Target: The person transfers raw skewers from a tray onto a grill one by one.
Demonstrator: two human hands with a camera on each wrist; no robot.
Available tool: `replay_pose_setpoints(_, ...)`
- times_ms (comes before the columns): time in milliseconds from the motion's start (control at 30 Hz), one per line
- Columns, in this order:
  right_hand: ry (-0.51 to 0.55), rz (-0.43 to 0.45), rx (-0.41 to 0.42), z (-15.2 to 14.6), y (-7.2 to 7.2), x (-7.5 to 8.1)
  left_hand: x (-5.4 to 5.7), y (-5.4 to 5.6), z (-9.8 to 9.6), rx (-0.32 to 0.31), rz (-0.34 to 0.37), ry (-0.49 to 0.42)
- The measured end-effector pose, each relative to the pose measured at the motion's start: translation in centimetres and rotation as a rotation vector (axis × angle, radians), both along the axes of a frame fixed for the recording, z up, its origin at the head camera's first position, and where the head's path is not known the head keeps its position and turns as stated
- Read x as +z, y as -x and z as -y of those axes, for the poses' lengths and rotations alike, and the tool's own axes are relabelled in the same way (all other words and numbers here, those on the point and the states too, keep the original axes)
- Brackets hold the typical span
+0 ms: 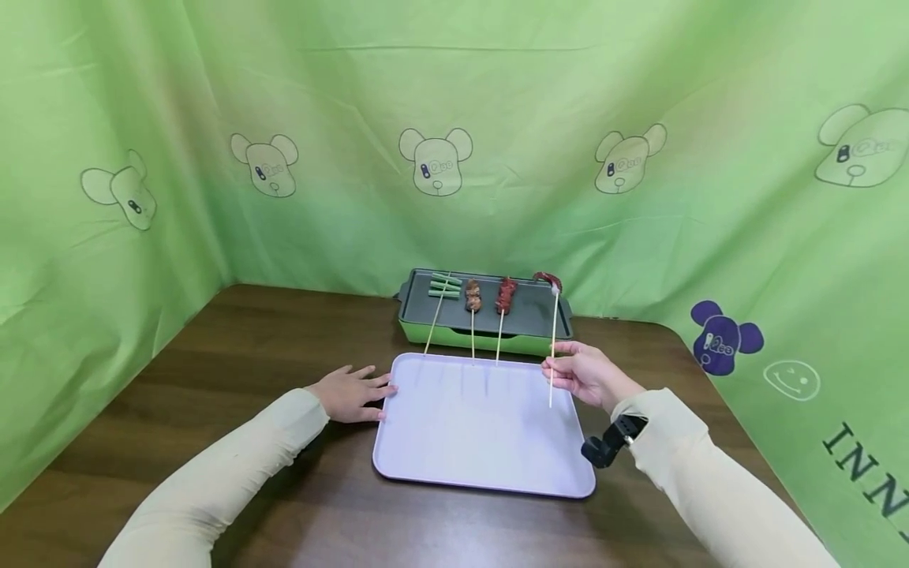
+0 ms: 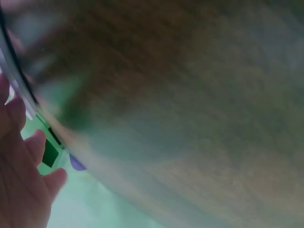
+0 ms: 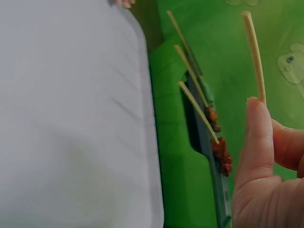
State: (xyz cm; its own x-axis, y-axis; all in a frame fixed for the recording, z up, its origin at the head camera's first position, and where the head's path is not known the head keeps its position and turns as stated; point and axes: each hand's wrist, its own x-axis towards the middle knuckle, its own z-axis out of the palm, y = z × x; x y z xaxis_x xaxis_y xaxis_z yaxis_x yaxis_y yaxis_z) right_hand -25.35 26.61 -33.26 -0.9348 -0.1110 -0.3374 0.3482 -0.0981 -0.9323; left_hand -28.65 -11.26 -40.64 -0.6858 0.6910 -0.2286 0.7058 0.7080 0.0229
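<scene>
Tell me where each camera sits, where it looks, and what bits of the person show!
Head: on the head, looking forward and down at the tray and grill; left hand, right hand and both sleeves show.
Left wrist: on that wrist, looking past the left hand toward the grill; mostly blurred.
Right wrist: on that wrist, looking past the right hand, which pinches a skewer, along the tray; left fingertips show.
Head and right wrist share the tray, grill and skewer.

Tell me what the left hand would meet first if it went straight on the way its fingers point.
Most likely the pale tray, at its left rim: the left hand reaches that rim in the head view, though whether they already touch is unclear.
</scene>
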Motion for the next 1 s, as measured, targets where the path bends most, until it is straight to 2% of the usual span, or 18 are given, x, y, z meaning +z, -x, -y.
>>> replay_pose_setpoints(233, -0.043, -0.051, -0.019, 0.3, -1.5, -0.9, 0.2, 0.3, -0.4, -0.006, 0.004, 0.006)
replay_pose_setpoints(433, -0.059, -0.082, 0.039, 0.8, -2.8, -1.8, 0.1, 0.2, -0.3, 0.0, -0.001, 0.023)
replay_pose_setpoints(833, -0.025, -0.056, 0.13, 1.4, -6.1, -4.1, 0.1, 0.3, -0.1, 0.005, 0.006, 0.012)
replay_pose_setpoints(1000, -0.007, -0.092, 0.156, 1.7, -7.5, -5.1, 0.0, 0.2, -0.1, 0.002, 0.004, 0.006)
